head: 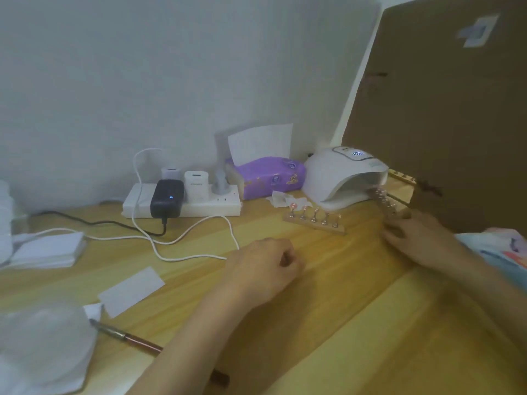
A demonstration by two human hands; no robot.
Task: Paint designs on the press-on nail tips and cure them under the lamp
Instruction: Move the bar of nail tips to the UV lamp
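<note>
A white curing lamp (339, 173) stands at the back right of the wooden table, its display lit. My right hand (419, 238) grips the near end of a wooden nail-tip stand (385, 202), whose far end reaches into the lamp's opening. A second wooden stand (315, 222) with several pink-tipped nails on pegs lies on the table just left of the lamp. My left hand (265, 269) rests on the table with its fingers curled, and nothing shows in it. A thin brush (125, 336) with a reddish handle lies at the lower left.
A power strip (182, 205) with chargers and trailing cables (185, 238) sits against the wall, a purple tissue pack (271, 176) beside it. A big cardboard box (445, 109) stands at the right. Paper sheets (131, 290) and white wipes (42, 346) lie at left.
</note>
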